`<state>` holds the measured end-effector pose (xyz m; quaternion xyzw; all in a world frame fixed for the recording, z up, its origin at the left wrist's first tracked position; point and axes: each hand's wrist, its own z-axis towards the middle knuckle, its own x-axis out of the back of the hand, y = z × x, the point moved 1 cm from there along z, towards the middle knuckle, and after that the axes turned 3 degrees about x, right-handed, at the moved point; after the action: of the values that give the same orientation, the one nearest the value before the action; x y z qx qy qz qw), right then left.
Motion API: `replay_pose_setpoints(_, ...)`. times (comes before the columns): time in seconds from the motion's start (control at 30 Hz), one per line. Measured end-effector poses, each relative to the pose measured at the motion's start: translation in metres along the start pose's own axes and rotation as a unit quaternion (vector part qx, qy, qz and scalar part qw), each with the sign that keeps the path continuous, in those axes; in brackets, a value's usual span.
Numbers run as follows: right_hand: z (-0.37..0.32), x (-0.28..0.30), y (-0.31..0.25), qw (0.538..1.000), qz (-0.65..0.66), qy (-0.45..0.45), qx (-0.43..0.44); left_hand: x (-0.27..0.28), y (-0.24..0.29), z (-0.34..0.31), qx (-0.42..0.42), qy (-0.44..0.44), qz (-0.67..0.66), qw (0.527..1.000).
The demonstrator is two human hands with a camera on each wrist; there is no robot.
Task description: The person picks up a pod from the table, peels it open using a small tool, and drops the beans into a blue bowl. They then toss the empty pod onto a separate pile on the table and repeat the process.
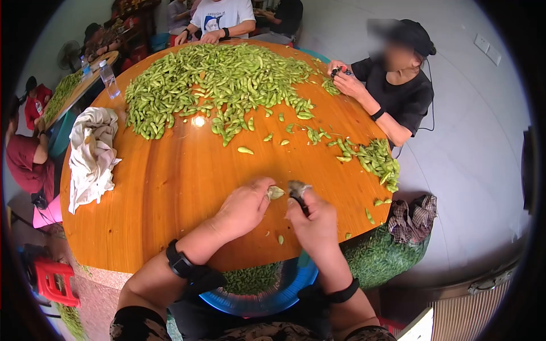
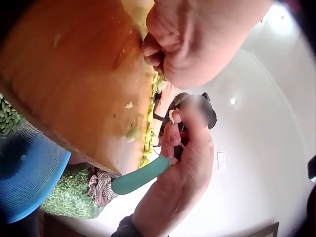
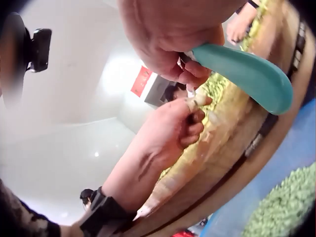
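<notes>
Over the near edge of the round wooden table, my left hand [image 1: 244, 207] pinches a pale green bean pod [image 1: 275, 192] between thumb and fingertips. My right hand [image 1: 314, 219] faces it, a short gap away, with fingers curled round a tool whose smooth, curved teal handle [image 3: 247, 76] sticks out below the palm. The tool's working end is blurred and mostly covered by the fingers. In the right wrist view the pod tip shows at the thumb of the left hand [image 3: 163, 131]. A loose pod [image 1: 280, 240] lies on the wood between the forearms.
A large heap of pods [image 1: 222, 79] covers the table's far side, with a smaller pile [image 1: 378, 162] at right. A blue basin [image 1: 259, 304] of green beans sits below the near edge. White cloth [image 1: 92, 153] and a bottle [image 1: 108, 79] stand left; a person [image 1: 406, 85] sits right.
</notes>
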<state>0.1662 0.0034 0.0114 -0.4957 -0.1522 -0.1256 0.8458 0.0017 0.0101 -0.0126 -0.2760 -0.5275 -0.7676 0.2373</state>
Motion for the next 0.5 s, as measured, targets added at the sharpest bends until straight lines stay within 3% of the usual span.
replay_pose_setpoints(0.07, 0.012, 0.014, -0.013, 0.998, -0.053, -0.035, -0.026, -0.001, 0.0, -0.001, -0.025, 0.0, -0.013, 1.0)
replay_pose_setpoints(0.13, 0.018, 0.017, -0.002, 0.988, -0.112, -0.094, 0.037, -0.001, 0.001, 0.001, -0.055, 0.0, -0.026, 0.998)
replay_pose_setpoints(0.23, 0.022, 0.021, -0.002, 0.983, -0.094, -0.159, -0.012, 0.001, 0.001, 0.005, -0.041, -0.046, -0.101, 0.993)
replay_pose_setpoints(0.3, 0.024, 0.023, 0.002, 0.976, -0.072, -0.2, -0.044, 0.004, 0.004, 0.007, 0.124, -0.154, -0.319, 0.927)
replay_pose_setpoints(0.33, 0.025, 0.023, 0.007, 0.973, -0.01, -0.215, -0.086, 0.003, 0.001, 0.007, 0.124, -0.153, -0.319, 0.927)
replay_pose_setpoints(0.37, 0.026, 0.024, 0.01, 0.964, 0.052, -0.228, -0.128, 0.0, -0.003, 0.008, 0.117, -0.166, -0.389, 0.899)
replay_pose_setpoints(0.4, 0.028, 0.027, 0.008, 0.964, 0.052, -0.228, -0.126, -0.001, -0.005, 0.009, 0.109, -0.178, -0.456, 0.865)
replay_pose_setpoints(0.5, 0.031, 0.032, 0.005, 0.955, 0.061, -0.255, -0.138, -0.001, 0.0, 0.011, 0.101, -0.118, -0.514, 0.844)
